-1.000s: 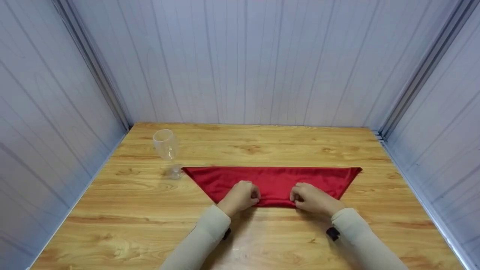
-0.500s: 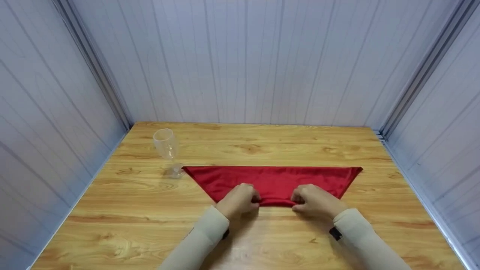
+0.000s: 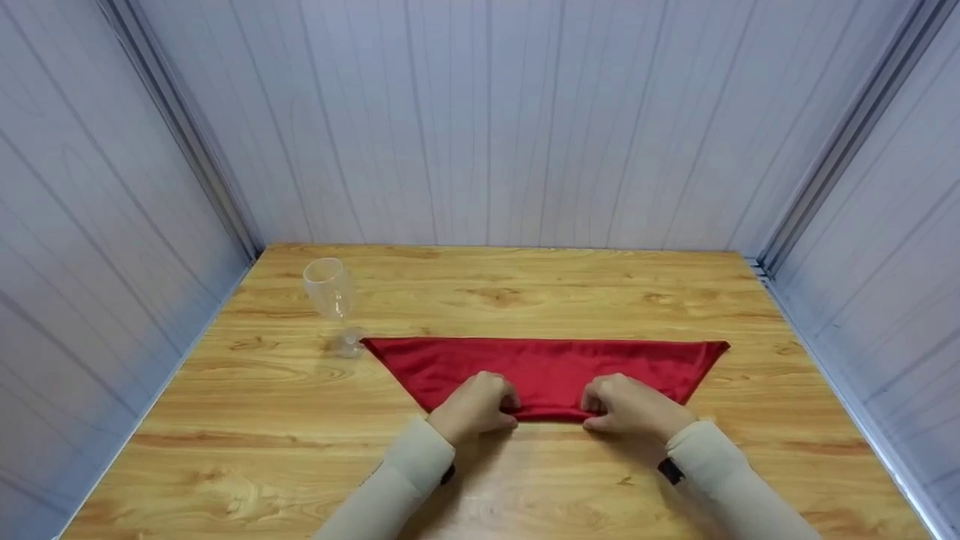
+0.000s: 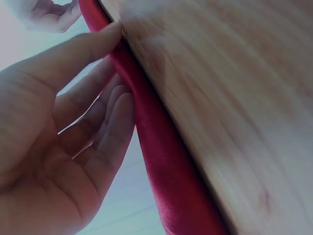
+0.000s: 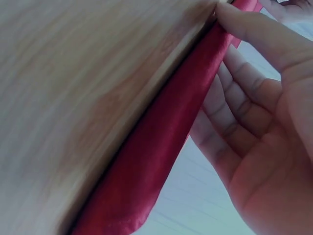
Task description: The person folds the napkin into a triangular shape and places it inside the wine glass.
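A red satin cloth (image 3: 547,367) lies on the table in a trapezoid, long edge away from me, its short near edge rolled into a narrow fold. My left hand (image 3: 476,405) holds the left part of this fold, bent fingers on top and thumb at the near edge. Mirroring it, my right hand (image 3: 634,405) grips the fold's right part. In the left wrist view the thumb (image 4: 105,41) meets the lower edge of the rolled cloth (image 4: 156,142). The right wrist view has the other thumb (image 5: 244,22) at the roll (image 5: 156,142) likewise.
A clear stemmed glass (image 3: 330,292) stands upright at the left, its foot close by the cloth's far left corner. The wood-grain table (image 3: 247,442) is bounded by pale panel walls (image 3: 480,127) at the back and both sides.
The cloth has shifted slightly toward me. Both thumbs have come down to the near edge, and the gap between thumbs and fingers has widened. The glass has stayed in place.
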`<state>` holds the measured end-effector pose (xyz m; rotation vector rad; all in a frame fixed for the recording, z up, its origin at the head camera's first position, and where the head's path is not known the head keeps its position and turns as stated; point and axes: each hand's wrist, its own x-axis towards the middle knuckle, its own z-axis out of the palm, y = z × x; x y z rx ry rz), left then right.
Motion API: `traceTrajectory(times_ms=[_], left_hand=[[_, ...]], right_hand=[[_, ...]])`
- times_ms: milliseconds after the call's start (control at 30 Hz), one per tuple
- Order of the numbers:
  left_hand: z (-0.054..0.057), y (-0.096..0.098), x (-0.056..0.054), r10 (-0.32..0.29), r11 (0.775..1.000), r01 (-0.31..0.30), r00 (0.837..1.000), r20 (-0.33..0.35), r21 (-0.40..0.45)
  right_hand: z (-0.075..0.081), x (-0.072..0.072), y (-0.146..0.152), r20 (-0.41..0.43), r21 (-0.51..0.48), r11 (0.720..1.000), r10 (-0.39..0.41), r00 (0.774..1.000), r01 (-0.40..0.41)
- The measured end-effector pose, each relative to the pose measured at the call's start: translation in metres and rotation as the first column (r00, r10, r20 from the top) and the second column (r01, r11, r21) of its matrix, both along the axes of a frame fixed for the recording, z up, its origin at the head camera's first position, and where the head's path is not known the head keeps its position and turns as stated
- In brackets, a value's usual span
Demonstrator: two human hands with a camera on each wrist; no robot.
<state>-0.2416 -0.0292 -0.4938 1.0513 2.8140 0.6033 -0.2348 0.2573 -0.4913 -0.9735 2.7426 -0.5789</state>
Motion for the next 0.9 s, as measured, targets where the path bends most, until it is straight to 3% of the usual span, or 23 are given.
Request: traceTrajectory(times_ms=[267, 600, 900], left_hand=[[-0.001, 0.000, -0.001, -0.002, 1.000, 0.002, 1.000, -0.013, 0.003], [-0.001, 0.001, -0.002, 0.007, 0.998, -0.011, 0.998, -0.061, -0.054], [-0.001, 0.001, -0.003, 0.020, 0.998, -0.024, 0.998, -0.054, -0.057]], right_hand=[[0.002, 0.000, -0.004, -0.009, 0.016, 1.000, -0.012, 1.000, 0.012], [0.008, -0.019, -0.004, 0.111, 0.042, 0.998, 0.037, 0.993, -0.042], [0.006, -0.027, -0.002, 0.190, 0.015, 1.000, 0.011, 0.982, -0.014]])
